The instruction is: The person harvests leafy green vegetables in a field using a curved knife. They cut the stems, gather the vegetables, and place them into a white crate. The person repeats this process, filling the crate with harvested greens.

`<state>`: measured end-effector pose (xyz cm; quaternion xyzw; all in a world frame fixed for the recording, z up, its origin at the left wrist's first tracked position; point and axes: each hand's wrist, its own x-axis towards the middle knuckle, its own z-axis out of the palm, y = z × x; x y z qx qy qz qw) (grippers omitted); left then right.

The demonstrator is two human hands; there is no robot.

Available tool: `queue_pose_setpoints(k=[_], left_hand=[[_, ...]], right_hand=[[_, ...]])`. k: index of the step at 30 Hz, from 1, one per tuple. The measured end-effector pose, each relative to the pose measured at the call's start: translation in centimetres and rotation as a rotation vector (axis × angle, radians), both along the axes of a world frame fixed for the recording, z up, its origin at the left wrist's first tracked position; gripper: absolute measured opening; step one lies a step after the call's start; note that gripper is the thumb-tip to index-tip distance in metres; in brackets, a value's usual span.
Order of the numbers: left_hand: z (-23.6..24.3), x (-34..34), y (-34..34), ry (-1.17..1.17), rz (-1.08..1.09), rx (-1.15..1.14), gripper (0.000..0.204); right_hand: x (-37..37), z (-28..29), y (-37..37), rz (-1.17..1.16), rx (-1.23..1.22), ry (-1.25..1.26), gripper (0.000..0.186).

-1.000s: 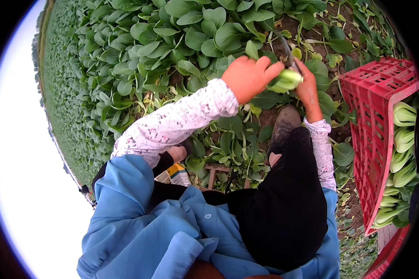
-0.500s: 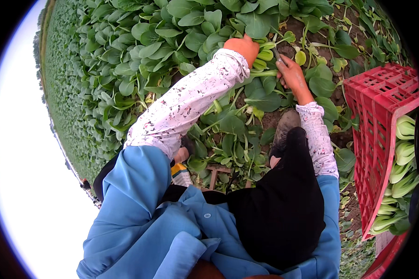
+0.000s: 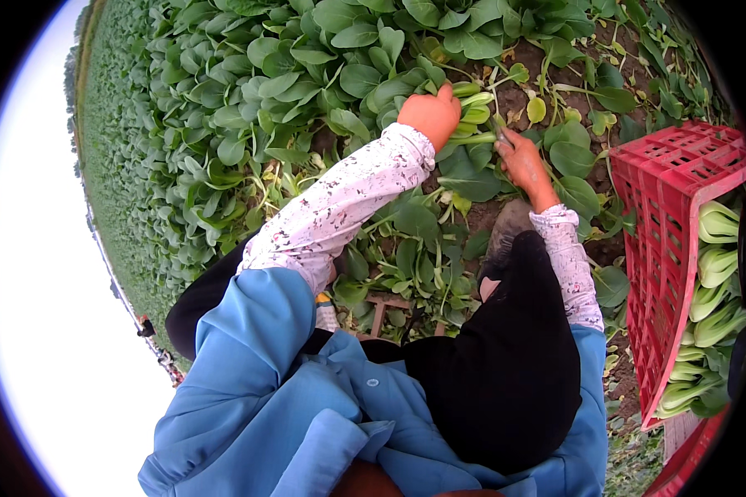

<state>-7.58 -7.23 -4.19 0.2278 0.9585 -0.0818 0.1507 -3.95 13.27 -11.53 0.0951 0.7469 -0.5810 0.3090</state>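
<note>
My left hand [image 3: 427,116] is closed on a leafy bok choy plant [image 3: 475,112] in the upper middle, its pale green stalks showing beside my fingers. Just right of it, my right hand [image 3: 522,161] is closed on a knife [image 3: 498,124], the narrow blade angled up against the base of the stalks; the handle is mostly covered by my fingers. Big loose leaves [image 3: 464,174] lie below both hands.
A red plastic crate [image 3: 655,257] holding bok choy heads [image 3: 717,265] stands at the right. Dense rows of plants [image 3: 182,124] stretch left. Below me are a small wooden frame [image 3: 379,316] and my boot [image 3: 506,228]. Tiny figures [image 3: 147,328] show at the field's far left.
A second ago my left hand held a pale bok choy head lower down; that head is out of sight. Both hands rose to another plant, then shifted slightly down since half a second ago.
</note>
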Motion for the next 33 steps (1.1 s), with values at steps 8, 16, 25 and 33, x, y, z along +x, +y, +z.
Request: queue_pose_setpoints(k=[8,16,25,33], left_hand=[[7.7,7.9,-4.6,-0.029,0.353,0.635,0.053],[19.8,17.1,-10.2,-0.478,0.832,1.738,0.061],[23.9,28.2,-12.2,-0.206,0.906,1.993,0.058],[24.2,31.8,-12.0,0.401,0.657,2.25,0.071]], right_hand=[[3.8,5.5,1.3,-0.31,-0.152,0.045,0.045],[-1.4,25.1,-6.7,0.383,-0.605,0.417,0.046],[1.7,34.3,-14.5,0.853,0.135,1.149,0.032],[11.4,38.5,-23.1,0.584,-0.545,0.189,0.03]])
